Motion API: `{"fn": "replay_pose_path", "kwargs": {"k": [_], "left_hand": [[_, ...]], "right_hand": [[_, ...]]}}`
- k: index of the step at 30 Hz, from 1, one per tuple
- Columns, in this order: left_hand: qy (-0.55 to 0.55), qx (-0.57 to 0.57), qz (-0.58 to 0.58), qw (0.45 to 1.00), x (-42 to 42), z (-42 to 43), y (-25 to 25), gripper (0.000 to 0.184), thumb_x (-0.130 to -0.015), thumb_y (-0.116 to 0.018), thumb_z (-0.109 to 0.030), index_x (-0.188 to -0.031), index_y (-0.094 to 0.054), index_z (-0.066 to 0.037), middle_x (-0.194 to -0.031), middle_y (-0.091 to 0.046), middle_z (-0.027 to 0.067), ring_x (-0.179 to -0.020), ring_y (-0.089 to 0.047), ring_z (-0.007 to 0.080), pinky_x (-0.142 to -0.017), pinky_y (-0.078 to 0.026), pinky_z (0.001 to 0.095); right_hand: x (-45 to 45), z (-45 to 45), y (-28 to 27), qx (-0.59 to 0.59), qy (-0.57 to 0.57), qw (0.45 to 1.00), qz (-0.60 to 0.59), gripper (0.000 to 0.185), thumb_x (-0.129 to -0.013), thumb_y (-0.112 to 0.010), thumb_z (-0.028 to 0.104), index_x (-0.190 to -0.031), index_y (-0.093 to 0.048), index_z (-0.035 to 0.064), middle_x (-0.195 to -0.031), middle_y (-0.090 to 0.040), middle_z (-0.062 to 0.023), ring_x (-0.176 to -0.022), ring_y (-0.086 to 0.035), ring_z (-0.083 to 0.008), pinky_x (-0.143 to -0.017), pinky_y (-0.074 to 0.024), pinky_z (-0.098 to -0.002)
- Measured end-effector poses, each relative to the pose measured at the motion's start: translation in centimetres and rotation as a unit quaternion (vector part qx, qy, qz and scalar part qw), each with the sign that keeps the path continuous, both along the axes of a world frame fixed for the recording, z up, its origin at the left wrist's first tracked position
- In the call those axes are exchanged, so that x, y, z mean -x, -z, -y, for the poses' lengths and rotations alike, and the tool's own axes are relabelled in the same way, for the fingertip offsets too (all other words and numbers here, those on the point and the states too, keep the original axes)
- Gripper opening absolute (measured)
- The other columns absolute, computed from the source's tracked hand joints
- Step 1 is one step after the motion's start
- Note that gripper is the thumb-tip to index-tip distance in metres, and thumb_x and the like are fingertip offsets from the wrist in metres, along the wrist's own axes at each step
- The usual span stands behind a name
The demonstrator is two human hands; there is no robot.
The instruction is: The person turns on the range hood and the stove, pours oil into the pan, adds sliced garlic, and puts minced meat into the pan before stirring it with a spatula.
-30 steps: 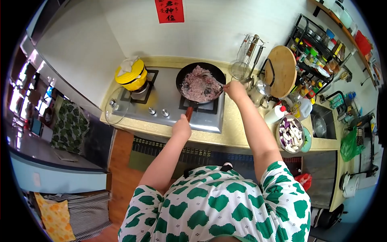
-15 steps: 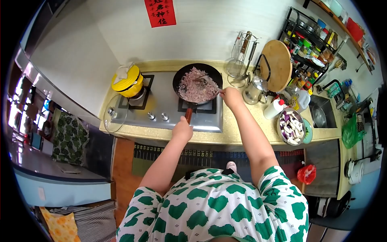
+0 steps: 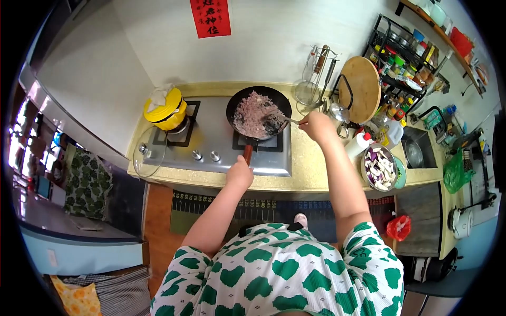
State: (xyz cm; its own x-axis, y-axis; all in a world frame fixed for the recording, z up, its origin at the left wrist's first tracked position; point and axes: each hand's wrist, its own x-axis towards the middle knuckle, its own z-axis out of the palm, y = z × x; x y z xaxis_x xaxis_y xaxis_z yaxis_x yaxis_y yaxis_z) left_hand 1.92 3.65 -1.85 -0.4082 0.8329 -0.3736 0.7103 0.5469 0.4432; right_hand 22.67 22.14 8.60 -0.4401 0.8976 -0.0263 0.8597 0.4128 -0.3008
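My left hand [image 3: 240, 173] is wrapped round the brown handle of a black frying pan [image 3: 266, 92] on the stove's right burner. Pinkish minced meat [image 3: 252, 113] covers much of the pan's left and middle. My right hand [image 3: 316, 126], to the right of the pan, grips the handle of a spatula [image 3: 287, 119]. The spatula's blade is down in the pan at the right edge of the meat, where a patch of dark pan bottom shows.
A yellow lidded pot [image 3: 167, 110] sits on the left burner, and a glass lid [image 3: 149, 152] lies near it. To the right stand a metal pitcher [image 3: 339, 112], a white bottle [image 3: 358, 145] and a bowl of cut eggplant [image 3: 379, 167]. A round cutting board [image 3: 361, 87] leans against the wall.
My right hand has drawn the spatula to the right, toward the pan's edge. More dark pan bottom shows on the right side. My left hand still holds the pan handle.
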Motion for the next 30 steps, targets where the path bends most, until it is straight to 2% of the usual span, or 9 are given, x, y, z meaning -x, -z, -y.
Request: {"fn": "replay_pose_path", "kwargs": {"k": [3, 8, 12, 13, 16, 17, 23, 26, 30], "left_hand": [[0.003, -0.001, -0.002, 1.0, 0.1, 0.1, 0.2, 0.046, -0.095, -0.064, -0.026, -0.123, -0.042, 0.003, -0.11, -0.067, 0.0283, -0.103, -0.066, 0.0445, -0.09, -0.053, 0.05], [0.003, -0.006, -0.006, 1.0, 0.0, 0.1, 0.0, 0.045, -0.095, -0.064, -0.026, -0.122, -0.043, 0.003, -0.109, -0.068, 0.0283, -0.101, -0.066, 0.0447, -0.088, -0.053, 0.0498], [0.002, -0.008, -0.004, 1.0, 0.3, 0.2, 0.5, 0.043, -0.095, -0.064, -0.025, -0.121, -0.044, 0.003, -0.108, -0.068, 0.0281, -0.1, -0.066, 0.0443, -0.088, -0.053, 0.05], [0.002, -0.008, -0.004, 1.0, 0.3, 0.2, 0.6, 0.043, -0.095, -0.064, -0.025, -0.12, -0.044, 0.002, -0.108, -0.068, 0.0281, -0.1, -0.067, 0.0443, -0.088, -0.053, 0.05], [-0.003, -0.011, -0.004, 1.0, 0.3, 0.0, 0.5, 0.042, -0.095, -0.064, -0.025, -0.12, -0.044, 0.002, -0.106, -0.068, 0.0281, -0.099, -0.067, 0.0444, -0.088, -0.053, 0.0502], [-0.005, -0.011, -0.005, 1.0, 0.2, 0.0, 0.6, 0.041, -0.095, -0.064, -0.025, -0.12, -0.044, 0.002, -0.105, -0.068, 0.0281, -0.099, -0.067, 0.0445, -0.088, -0.053, 0.0502], [0.0, -0.009, 0.0, 1.0, 0.3, 0.1, 0.4, 0.041, -0.094, -0.064, -0.024, -0.12, -0.044, 0.002, -0.105, -0.068, 0.028, -0.099, -0.066, 0.0448, -0.088, -0.053, 0.0503], [0.006, -0.007, -0.001, 1.0, 0.4, 0.0, 0.4, 0.041, -0.095, -0.064, -0.023, -0.12, -0.044, 0.002, -0.106, -0.068, 0.0279, -0.099, -0.066, 0.0449, -0.087, -0.053, 0.0505], [0.004, -0.006, 0.0, 1.0, 0.4, 0.0, 0.1, 0.04, -0.095, -0.063, -0.023, -0.12, -0.044, 0.002, -0.106, -0.068, 0.0278, -0.099, -0.066, 0.0447, -0.087, -0.053, 0.0506]], "right_hand": [[1.5, -0.6, 2.8, -0.014, 0.017, 0.998, -0.067, 0.018, -0.084, -0.072, 0.024, -0.098, -0.08, 0.0142, -0.094, -0.074, -0.0156, -0.089, -0.07, -0.0344, -0.083, -0.0559, -0.0433], [3.5, -2.1, 9.7, -0.02, -0.004, 0.996, -0.089, 0.018, -0.085, -0.071, 0.023, -0.098, -0.079, 0.0129, -0.092, -0.073, -0.018, -0.089, -0.069, -0.0369, -0.083, -0.0551, -0.0444], [1.4, 0.3, 4.2, 0.031, -0.02, 0.999, -0.029, 0.02, -0.082, -0.075, 0.02, -0.1, -0.079, 0.0122, -0.093, -0.074, -0.0161, -0.087, -0.071, -0.0322, -0.082, -0.0561, -0.0413], [1.1, 1.6, 0.0, 0.064, 0.005, 0.998, 0.003, 0.019, -0.082, -0.076, 0.019, -0.099, -0.08, 0.0123, -0.092, -0.075, -0.0148, -0.085, -0.071, -0.031, -0.081, -0.0566, -0.0403], [-0.3, 0.0, -1.6, 0.036, 0.001, 0.999, -0.002, 0.018, -0.083, -0.076, 0.02, -0.098, -0.08, 0.011, -0.092, -0.074, -0.0164, -0.085, -0.071, -0.0317, -0.081, -0.0567, -0.0396], [0.6, -0.3, -1.5, 0.025, 0.021, 0.999, 0.011, 0.018, -0.084, -0.075, 0.021, -0.098, -0.08, 0.0112, -0.093, -0.074, -0.017, -0.086, -0.071, -0.0321, -0.083, -0.0563, -0.0397], [5.5, -3.7, 7.8, 0.004, 0.055, 0.987, -0.151, 0.023, -0.089, -0.065, 0.027, -0.102, -0.078, 0.0117, -0.097, -0.072, -0.0206, -0.093, -0.068, -0.0387, -0.085, -0.0544, -0.0442], [6.3, -3.8, 10.7, 0.02, -0.028, 0.991, -0.127, 0.021, -0.086, -0.07, 0.027, -0.101, -0.079, 0.0145, -0.096, -0.073, -0.0188, -0.091, -0.069, -0.0367, -0.084, -0.0548, -0.0433], [5.1, -1.1, 3.0, 0.082, -0.096, 0.992, -0.004, 0.024, -0.086, -0.074, 0.023, -0.108, -0.078, 0.0133, -0.102, -0.074, -0.0147, -0.092, -0.07, -0.0326, -0.086, -0.0544, -0.0398]]}}
